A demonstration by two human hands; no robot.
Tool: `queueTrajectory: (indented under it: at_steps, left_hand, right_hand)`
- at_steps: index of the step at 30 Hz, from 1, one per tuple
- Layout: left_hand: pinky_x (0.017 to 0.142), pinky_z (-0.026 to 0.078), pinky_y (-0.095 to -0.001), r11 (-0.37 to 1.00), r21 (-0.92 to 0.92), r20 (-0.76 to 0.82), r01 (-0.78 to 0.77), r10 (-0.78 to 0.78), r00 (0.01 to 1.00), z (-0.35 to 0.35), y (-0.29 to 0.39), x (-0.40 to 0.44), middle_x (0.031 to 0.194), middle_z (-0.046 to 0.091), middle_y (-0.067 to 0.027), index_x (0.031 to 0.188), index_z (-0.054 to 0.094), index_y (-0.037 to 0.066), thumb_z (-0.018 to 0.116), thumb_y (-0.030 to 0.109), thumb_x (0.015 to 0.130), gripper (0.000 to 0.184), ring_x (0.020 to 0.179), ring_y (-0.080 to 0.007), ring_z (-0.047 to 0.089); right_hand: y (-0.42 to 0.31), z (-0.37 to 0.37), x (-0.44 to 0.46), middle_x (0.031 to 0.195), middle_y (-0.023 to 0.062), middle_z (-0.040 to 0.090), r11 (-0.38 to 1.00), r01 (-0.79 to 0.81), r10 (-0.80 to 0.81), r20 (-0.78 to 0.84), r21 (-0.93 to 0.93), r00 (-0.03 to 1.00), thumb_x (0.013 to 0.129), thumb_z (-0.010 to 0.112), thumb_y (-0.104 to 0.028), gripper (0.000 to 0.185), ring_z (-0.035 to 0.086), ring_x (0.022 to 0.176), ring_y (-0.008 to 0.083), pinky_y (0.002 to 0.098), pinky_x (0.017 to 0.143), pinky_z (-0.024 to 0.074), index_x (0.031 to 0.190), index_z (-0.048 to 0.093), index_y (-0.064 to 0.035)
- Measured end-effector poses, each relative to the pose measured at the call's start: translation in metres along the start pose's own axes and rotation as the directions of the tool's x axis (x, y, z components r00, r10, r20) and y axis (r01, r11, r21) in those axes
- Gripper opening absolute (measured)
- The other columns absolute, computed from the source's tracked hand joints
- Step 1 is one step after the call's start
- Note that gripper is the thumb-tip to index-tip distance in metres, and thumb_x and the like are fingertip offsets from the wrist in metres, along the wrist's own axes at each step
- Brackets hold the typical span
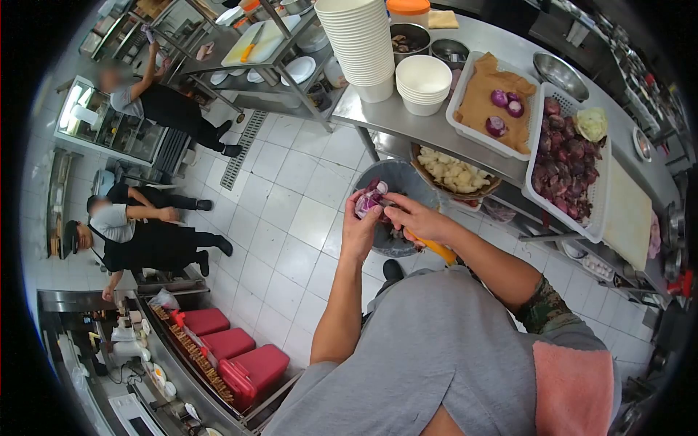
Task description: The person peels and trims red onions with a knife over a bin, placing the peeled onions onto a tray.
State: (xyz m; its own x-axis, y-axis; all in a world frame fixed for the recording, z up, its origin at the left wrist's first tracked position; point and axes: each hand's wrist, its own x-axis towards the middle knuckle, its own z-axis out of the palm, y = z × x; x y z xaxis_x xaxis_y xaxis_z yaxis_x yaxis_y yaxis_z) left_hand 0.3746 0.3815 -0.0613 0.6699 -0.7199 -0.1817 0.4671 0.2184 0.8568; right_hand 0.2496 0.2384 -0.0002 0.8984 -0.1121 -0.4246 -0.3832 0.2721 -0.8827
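My left hand (357,231) is wrapped around a partly peeled red onion (370,201), purple with white showing. Against the onion's near side, my right hand (420,224) grips a knife by its orange handle (439,251); its blade is mostly hidden by the fingers. Both hands are over a grey bucket (408,182) on the floor, with dark scraps inside. On the counter to the right, peeled red onions (496,126) lie on brown paper in a white basket (465,125). A second white basket (600,211) holds many unpeeled red onions (566,163).
The steel counter (371,116) carries stacked white bowls (356,47) and a cutting board (627,211). Below it stands a basket of pale chopped pieces (452,171). Two people (174,109) (149,236) are at the left. Red bins (251,367) stand lower left.
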Motion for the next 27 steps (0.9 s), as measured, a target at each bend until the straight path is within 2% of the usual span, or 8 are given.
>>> queueTrajectory:
  at_steps: [3,5,7,13,16,20,22,27]
  left_hand:
    - [0.09,0.052,-0.0347,0.999,-0.004,-0.03,0.049,-0.049,0.998,0.002,0.004,-0.004,0.118,0.061,-0.0109,0.135,0.042,0.004,0.07,0.006,0.089,0.055,0.104,-0.0198,0.062]
    - [0.088,0.052,-0.0355,0.998,0.0,-0.026,0.058,-0.058,0.998,0.004,0.008,-0.008,0.117,0.061,-0.0115,0.136,0.042,0.003,0.068,0.006,0.089,0.054,0.103,-0.0207,0.062]
    - [0.087,0.053,-0.0353,0.999,0.007,-0.005,0.049,-0.049,0.999,0.008,0.011,-0.013,0.117,0.06,-0.0117,0.136,0.042,0.003,0.068,0.009,0.089,0.054,0.101,-0.021,0.063]
    - [0.085,0.052,-0.0333,0.985,-0.14,0.137,0.102,-0.083,0.987,-0.014,0.017,-0.018,0.121,0.059,-0.0115,0.14,0.042,0.004,0.064,0.025,0.09,0.058,0.097,-0.0222,0.063]
    - [0.081,0.053,-0.0322,0.976,-0.174,0.066,0.133,-0.123,0.99,-0.012,0.012,-0.014,0.118,0.06,-0.0122,0.139,0.045,0.004,0.062,0.027,0.088,0.058,0.092,-0.0225,0.062]
    - [0.073,0.052,-0.0311,0.877,-0.458,0.088,0.148,-0.121,0.989,-0.028,0.003,-0.015,0.111,0.063,-0.0148,0.133,0.052,0.003,0.059,0.036,0.089,0.055,0.085,-0.0228,0.06]
    - [0.07,0.052,-0.0307,0.767,-0.603,0.167,0.219,-0.146,0.975,-0.037,0.006,-0.019,0.108,0.064,-0.016,0.129,0.054,0.002,0.058,0.041,0.091,0.054,0.083,-0.0227,0.06]
    - [0.067,0.049,-0.0304,0.771,-0.612,0.034,0.178,-0.2,0.979,-0.047,0.011,-0.025,0.107,0.064,-0.0165,0.12,0.058,0.002,0.057,0.043,0.092,0.05,0.08,-0.0217,0.059]
  right_hand:
    - [0.019,0.0,0.019,0.09,0.0051,0.057,0.963,0.228,-0.242,-0.086,-0.142,0.966,0.101,0.053,-0.043,0.054,0.049,0.051,0.0087,0.0243,0.043,0.0414,0.147,0.046,-0.0155]
    - [0.028,-0.004,0.025,0.09,0.0051,0.059,0.95,0.26,-0.283,-0.122,-0.174,0.951,0.101,0.053,-0.042,0.051,0.048,0.051,0.0089,0.0243,0.045,0.0426,0.144,0.05,-0.0144]
    - [0.011,-0.005,0.012,0.09,0.005,0.061,0.986,0.117,-0.133,-0.131,-0.123,0.982,0.101,0.054,-0.041,0.049,0.048,0.05,0.0091,0.0243,0.046,0.0436,0.141,0.054,-0.0135]
    - [0.001,-0.015,0.014,0.082,0.0025,0.057,0.995,0.087,-0.093,-0.183,-0.044,0.979,0.101,0.053,-0.042,0.05,0.047,0.05,0.0084,0.0246,0.041,0.0396,0.145,0.051,-0.0163]
    - [-0.009,-0.014,0.006,0.08,0.0017,0.053,0.992,0.115,-0.122,-0.148,-0.055,0.981,0.102,0.053,-0.042,0.05,0.046,0.049,0.0082,0.0243,0.039,0.0377,0.144,0.051,-0.0167]
    - [0.002,-0.025,0.02,0.081,0.002,0.053,0.994,0.088,-0.1,-0.225,-0.063,0.969,0.1,0.053,-0.047,0.054,0.048,0.051,0.009,0.0252,0.04,0.0388,0.145,0.049,-0.0166]
    - [0.006,-0.029,0.027,0.081,0.0022,0.053,0.996,0.001,-0.017,-0.19,-0.085,0.982,0.099,0.053,-0.051,0.059,0.049,0.054,0.0099,0.0267,0.042,0.04,0.147,0.046,-0.0167]
    - [0.026,-0.041,0.058,0.086,0.0084,0.061,0.927,-0.268,0.236,-0.145,-0.263,0.961,0.094,0.054,-0.06,0.088,0.052,0.059,0.0131,0.0283,0.045,0.0427,0.155,0.022,-0.0038]
